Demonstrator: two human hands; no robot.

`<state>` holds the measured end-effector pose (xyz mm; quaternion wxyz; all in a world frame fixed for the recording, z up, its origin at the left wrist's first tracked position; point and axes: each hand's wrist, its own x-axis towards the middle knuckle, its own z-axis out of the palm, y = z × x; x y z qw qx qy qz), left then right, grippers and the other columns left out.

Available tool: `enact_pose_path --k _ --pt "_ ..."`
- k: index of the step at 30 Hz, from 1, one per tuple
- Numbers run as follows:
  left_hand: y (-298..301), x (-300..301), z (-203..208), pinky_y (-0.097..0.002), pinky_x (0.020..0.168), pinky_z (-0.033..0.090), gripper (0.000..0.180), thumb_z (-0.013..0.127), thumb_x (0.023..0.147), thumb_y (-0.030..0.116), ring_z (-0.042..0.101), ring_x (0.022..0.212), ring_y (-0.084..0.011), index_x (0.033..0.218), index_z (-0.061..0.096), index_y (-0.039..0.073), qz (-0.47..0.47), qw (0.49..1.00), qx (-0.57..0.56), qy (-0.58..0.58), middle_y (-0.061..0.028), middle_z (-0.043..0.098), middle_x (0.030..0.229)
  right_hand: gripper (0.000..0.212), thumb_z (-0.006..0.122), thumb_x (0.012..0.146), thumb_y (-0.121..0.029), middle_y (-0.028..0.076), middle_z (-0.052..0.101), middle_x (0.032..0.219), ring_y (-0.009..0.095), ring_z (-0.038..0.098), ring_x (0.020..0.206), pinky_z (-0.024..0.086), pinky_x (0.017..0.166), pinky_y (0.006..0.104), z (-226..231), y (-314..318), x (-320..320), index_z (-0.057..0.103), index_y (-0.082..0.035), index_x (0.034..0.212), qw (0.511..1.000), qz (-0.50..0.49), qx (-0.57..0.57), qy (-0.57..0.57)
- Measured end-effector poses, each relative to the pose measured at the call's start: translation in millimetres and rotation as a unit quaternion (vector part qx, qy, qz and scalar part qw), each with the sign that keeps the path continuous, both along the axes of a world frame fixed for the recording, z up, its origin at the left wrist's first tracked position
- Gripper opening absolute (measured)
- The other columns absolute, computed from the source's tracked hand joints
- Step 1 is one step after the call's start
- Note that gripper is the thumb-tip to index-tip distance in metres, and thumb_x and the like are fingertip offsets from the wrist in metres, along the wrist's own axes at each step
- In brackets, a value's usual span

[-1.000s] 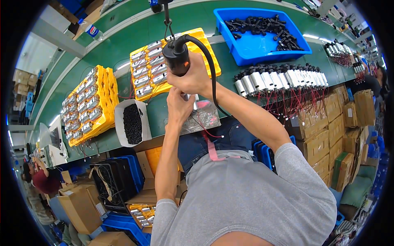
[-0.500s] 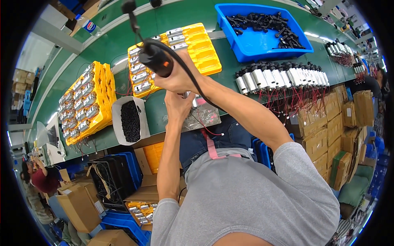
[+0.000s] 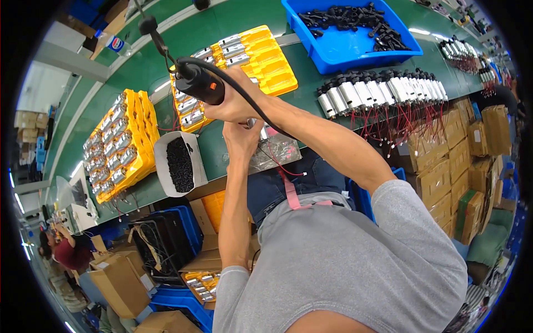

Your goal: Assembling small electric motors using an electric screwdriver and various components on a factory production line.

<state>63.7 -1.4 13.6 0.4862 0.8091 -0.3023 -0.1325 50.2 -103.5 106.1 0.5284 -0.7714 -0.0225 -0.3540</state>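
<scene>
My right hand (image 3: 240,101) is wrapped round a black electric screwdriver (image 3: 195,83) with an orange switch, tilted above the bench. A black cable loops from its top over my right wrist. Just below, my left hand (image 3: 242,140) has its fingers closed round a silver motor (image 3: 264,132), mostly hidden by both hands. Red wires with a small white plug (image 3: 304,173) trail from there toward my lap. Under the hands lies a clear plastic bag (image 3: 280,154). The screwdriver's tip is hidden behind my hands.
Yellow trays of silver motors (image 3: 145,114) stand left and ahead. A white box (image 3: 196,162) holds small black pieces, perhaps screws. At the far right is a blue bin (image 3: 313,51) of black parts, with a row of motors (image 3: 383,95) in front. Cardboard boxes (image 3: 436,172) are stacked right.
The view has shifted slightly, so the bench items sit a little differently. Both hands keep their holds on the screwdriver and the motor.
</scene>
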Motion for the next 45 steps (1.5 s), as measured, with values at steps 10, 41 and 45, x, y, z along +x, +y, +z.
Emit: enact_pose_path --k 10,41,45 --pt "-3 -4 -10 -0.0379 0.068 0.05 0.046 0.078 0.067 0.024 0.061 0.071 -0.0312 0.098 0.056 -0.002 -0.019 0.983 0.057 -0.173 -0.0175 0.062 0.083 0.036 0.072 0.065 -0.013 0.008 0.056 0.069 0.016 0.054 0.061 0.047 0.061 0.0298 4 -25 -29 0.054 -0.002 0.094 0.999 -0.011 0.03 -0.036" --pt "-92 -156 117 -0.033 0.071 0.052 0.061 0.075 0.075 0.026 0.067 0.081 -0.0263 0.12 0.047 -0.005 -0.24 0.964 -0.021 0.113 -0.0245 0.064 0.097 0.057 0.066 0.082 -0.012 0.012 0.062 0.064 0.017 0.065 0.058 0.049 0.052 0.0302 20 1 -279 0.039 -0.001 0.132 0.898 -0.347 0.16 0.217" --pt "-172 -163 85 -0.0323 0.068 0.052 0.074 0.078 0.068 0.039 0.065 0.082 -0.0256 0.115 0.051 -0.012 -0.199 0.979 0.011 -0.048 -0.0254 0.062 0.103 0.048 0.064 0.083 -0.012 0.017 0.059 0.058 0.028 0.063 0.053 0.047 0.05 0.036 -26 -56 -276 0.045 0.001 0.125 0.876 -0.452 0.021 0.167"
